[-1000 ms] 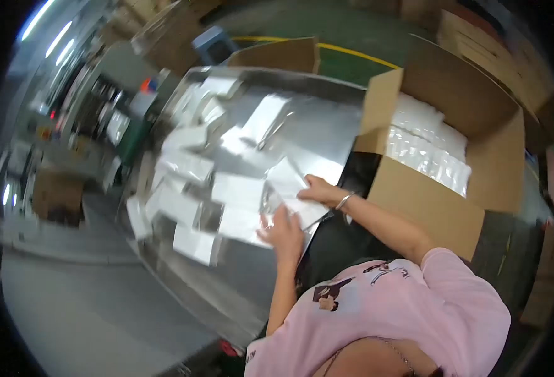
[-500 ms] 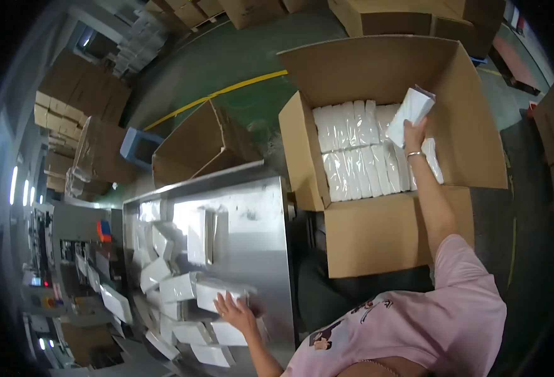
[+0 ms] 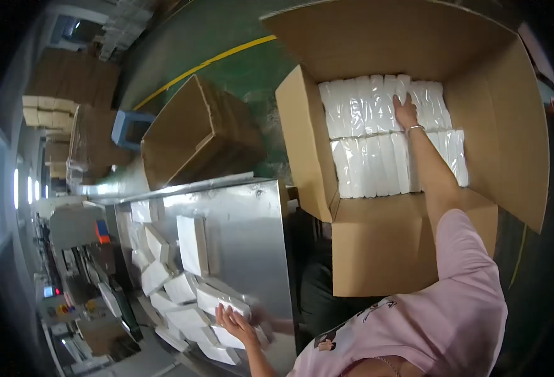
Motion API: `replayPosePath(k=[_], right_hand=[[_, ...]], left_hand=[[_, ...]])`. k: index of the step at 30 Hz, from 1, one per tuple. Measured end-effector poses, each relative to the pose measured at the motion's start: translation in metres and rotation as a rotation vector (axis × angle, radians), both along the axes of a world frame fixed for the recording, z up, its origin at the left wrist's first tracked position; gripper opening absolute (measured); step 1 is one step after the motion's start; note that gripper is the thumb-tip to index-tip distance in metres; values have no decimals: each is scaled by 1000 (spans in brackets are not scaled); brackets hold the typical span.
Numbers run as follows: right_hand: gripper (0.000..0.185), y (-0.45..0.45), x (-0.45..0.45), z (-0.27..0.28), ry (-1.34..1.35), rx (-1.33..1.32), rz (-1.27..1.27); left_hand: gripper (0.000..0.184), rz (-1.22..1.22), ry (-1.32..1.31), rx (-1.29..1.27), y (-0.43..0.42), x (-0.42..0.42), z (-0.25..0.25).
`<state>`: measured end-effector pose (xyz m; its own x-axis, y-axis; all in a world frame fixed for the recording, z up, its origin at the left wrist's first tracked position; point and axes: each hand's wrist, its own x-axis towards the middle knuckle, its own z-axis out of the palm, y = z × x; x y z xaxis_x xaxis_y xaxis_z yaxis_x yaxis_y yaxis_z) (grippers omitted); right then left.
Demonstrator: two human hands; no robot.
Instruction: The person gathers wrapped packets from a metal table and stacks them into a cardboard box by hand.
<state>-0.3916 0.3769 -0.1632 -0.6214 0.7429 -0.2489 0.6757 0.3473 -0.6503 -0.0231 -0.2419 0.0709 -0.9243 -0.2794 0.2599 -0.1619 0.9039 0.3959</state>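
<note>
Head view: the right hand [image 3: 407, 114] touches white packets [image 3: 373, 105] standing in 2 rows inside the carton [image 3: 377, 254]; the left hand [image 3: 235, 325] rests on a tabletop packet [image 3: 217, 298]. Whether either grip is closed cannot be told.

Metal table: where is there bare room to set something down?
Free: the upper right of the metal table, between the white packs and the table's right edge, beyond the left hand. Crowded: its left side and around that hand, where packs lie bunched together.
</note>
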Motion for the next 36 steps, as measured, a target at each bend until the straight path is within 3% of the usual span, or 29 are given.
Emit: replayPosePath(k=[1, 2, 3, 4, 5, 7, 10, 11, 12, 13, 14, 15, 17, 18, 19, 20, 22, 24, 25, 27, 28, 29, 31, 32, 34, 36], right_hand=[[83, 5, 4, -1, -33, 9, 26], [78, 7, 5, -5, -68, 189, 1], [72, 21, 7, -13, 35, 303, 111], [60, 9, 9, 2, 95, 373, 59], [48, 11, 7, -3, 341, 420, 239], [30, -52, 25, 82, 564, 233, 409], [27, -187, 88, 187, 662, -220, 665], [26, -233, 110, 200, 700, -321, 790], [23, -287, 136, 215, 754, -323, 899], [21, -327, 155, 224, 952, -84, 1167], [20, -361, 177, 246, 755, -192, 1352], [20, -394, 180, 245, 1001, -63, 1546], [22, -450, 196, 256, 911, -74, 1672], [23, -474, 205, 257, 672, -136, 1679], [52, -495, 211, 260, 326, -136, 1696], [64, -510, 225, 258, 277, -104, 1701], [90, -527, 265, 246, 182, -35, 1696], [113, -543, 307, 239, 257, 144, 1642], [107, -544, 319, 235, 316, -102, 1606], [97, -552, 335, 226, 268, -126, 1576], [92, -556, 340, 226, 242, -141, 1561], [68, -556, 334, 230, 94, -179, 1662], [60, -551, 324, 258, -104, -624, 1650], [56, -551, 311, 263, -201, -842, 1621], [54, -562, 263, 257, -24, -826, 1728], [52, -584, 223, 303, 74, -876, 1741]], left_hand=[[27, 36, -2, 35, 2, -1, 0], [27, 55, 22, 84, 1, 0, -3], [22, 150, 57, 315, 3, 0, -8], [20, 9, -8, 24, -7, 1, -5], [21, 17, 41, 3, -8, 5, -11], [21, -31, 36, -113, -2, 2, -5], [21, -119, 83, -74, 13, 1, 9], [22, -124, 99, -81, 17, 0, 8], [23, -139, 126, -61, 20, -2, 15], [24, -133, 123, -34, 20, 1, 13], [25, -131, 118, -12, 21, 4, 13], [27, -160, 89, -9, 21, 9, 13], [31, -214, 28, -8, 15, 23, 16], [34, -167, 74, -33, 13, 37, 19], [36, -117, 118, -57, 14, 54, 26], [39, -65, 160, -79, 16, 71, 33], [53, 297, 180, -75, 8, 109, 29], [64, 674, 143, 129, 11, 137, 9], [67, 746, 131, 210, 10, 139, 5], [72, 889, 100, 374, 9, 142, 1], [72, 862, 128, 663, 1, 141, -3], [72, 824, 158, 947, -13, 140, -8], [63, 664, 273, 1554, -35, 138, 5], [60, 613, 375, 1697, -47, 136, 14], [53, 491, 579, 1975, -70, 128, 30], [54, 469, 649, 1895, -95, 109, 44]])
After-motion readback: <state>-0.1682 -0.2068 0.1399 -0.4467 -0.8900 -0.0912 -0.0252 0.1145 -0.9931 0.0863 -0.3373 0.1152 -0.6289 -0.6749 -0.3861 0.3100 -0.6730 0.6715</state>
